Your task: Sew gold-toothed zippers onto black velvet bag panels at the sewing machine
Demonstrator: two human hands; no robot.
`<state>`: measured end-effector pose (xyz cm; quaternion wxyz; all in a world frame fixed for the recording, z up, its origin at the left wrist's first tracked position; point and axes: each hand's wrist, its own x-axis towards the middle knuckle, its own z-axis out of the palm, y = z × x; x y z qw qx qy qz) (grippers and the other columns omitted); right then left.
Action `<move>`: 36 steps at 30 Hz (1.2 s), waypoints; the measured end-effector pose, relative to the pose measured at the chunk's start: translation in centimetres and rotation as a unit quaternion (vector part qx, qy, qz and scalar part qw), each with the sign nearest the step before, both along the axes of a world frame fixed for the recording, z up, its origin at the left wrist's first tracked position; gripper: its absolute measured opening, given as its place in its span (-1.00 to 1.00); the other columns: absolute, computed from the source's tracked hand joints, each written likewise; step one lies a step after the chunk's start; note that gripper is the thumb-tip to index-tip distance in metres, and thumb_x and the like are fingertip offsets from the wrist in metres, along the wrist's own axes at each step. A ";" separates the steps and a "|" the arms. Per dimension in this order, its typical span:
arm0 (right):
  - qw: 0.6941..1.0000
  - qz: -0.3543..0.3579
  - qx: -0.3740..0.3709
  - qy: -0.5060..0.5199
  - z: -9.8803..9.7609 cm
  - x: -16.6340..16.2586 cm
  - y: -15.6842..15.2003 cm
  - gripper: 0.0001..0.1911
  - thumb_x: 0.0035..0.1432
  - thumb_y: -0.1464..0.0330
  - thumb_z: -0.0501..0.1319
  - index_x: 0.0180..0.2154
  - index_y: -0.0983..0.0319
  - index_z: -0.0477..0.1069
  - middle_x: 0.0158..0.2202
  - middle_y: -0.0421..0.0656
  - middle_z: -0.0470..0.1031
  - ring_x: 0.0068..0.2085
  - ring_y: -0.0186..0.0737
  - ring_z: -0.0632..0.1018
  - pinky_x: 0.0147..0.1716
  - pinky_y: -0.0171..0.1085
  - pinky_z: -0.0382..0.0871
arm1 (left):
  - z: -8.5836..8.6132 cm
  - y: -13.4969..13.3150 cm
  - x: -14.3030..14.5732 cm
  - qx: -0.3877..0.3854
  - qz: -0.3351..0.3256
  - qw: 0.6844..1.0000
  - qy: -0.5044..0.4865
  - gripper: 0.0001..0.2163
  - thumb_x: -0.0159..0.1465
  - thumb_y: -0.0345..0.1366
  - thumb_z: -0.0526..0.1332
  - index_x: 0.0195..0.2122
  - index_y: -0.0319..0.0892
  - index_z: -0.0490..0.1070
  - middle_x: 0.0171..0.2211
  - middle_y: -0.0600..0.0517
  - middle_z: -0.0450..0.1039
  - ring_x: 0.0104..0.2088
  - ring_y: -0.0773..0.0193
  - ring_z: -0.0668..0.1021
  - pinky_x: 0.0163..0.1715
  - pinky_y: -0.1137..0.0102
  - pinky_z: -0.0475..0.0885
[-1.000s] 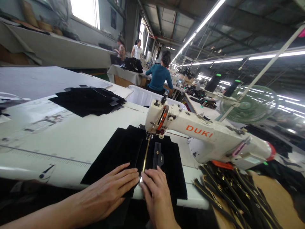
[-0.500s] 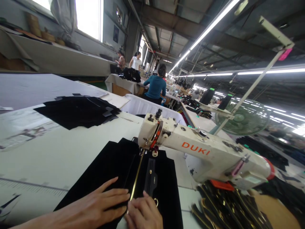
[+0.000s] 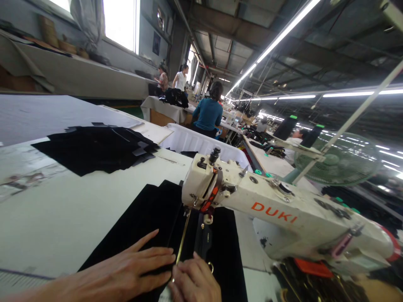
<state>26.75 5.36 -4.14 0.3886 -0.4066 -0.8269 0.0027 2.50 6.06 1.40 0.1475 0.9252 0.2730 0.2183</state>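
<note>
A black fabric piece [image 3: 143, 218] lies under the head of a white sewing machine [image 3: 239, 193]. A narrow gold strip [image 3: 183, 240] runs along it from the needle area towards me. My left hand [image 3: 138, 268] rests flat on the fabric left of the strip, fingers stretched and somewhat apart. Close beside it, my right hand [image 3: 195, 279] is closed in a pinch on the near end of the gold strip. Right of the strip lies a black panel [image 3: 205, 241] with small gold fittings, and a gold ring [image 3: 210, 267] shows by my right hand. The needle tip is hard to make out.
A stack of black fabric pieces [image 3: 97, 147] lies at left on the white table [image 3: 34, 218]. Behind the machine stands a white bin [image 3: 204, 144]. Gold-edged black strips [image 3: 294, 279] lie at lower right. A green fan [image 3: 340, 161] and co-workers are farther back.
The black fabric and gold strip have slid a little farther under the machine head, both hands moving along with them. The view has also shifted, so the machine appears larger and lower.
</note>
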 end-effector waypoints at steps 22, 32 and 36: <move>0.997 -0.006 -0.072 -0.025 4.9 -0.7 6.0 -0.74 0.05 0.63 0.35 -0.30 0.14 0.59 -0.28 -0.20 0.65 -0.26 -0.15 0.65 -0.18 -0.29 0.56 | 3.0 7.0 -0.1 0.044 -0.026 0.998 0.043 -0.36 0.25 -0.43 0.34 0.34 0.08 0.28 0.28 0.00 0.40 0.29 0.12 0.42 0.38 0.15 0.06; 0.993 -0.038 -0.094 -0.060 5.7 -0.6 8.2 -0.76 0.13 0.56 0.37 -0.22 0.11 0.62 -0.19 -0.20 0.66 -0.18 -0.15 0.66 -0.17 -0.31 0.52 | 0.9 9.9 -0.4 0.068 -0.033 0.997 0.036 -0.39 0.32 -0.38 0.29 0.38 0.06 0.22 0.30 -0.04 0.35 0.31 0.07 0.39 0.40 0.04 -0.04; 0.997 -0.044 -0.051 -0.044 4.2 -0.7 8.4 -0.71 0.10 0.60 0.32 -0.23 0.09 0.59 -0.22 -0.21 0.65 -0.24 -0.16 0.67 -0.24 -0.33 0.52 | 2.4 9.6 -0.2 0.062 -0.039 0.995 0.063 -0.44 0.32 -0.37 0.28 0.35 -0.01 0.27 0.29 -0.08 0.36 0.31 0.05 0.39 0.40 0.03 -0.02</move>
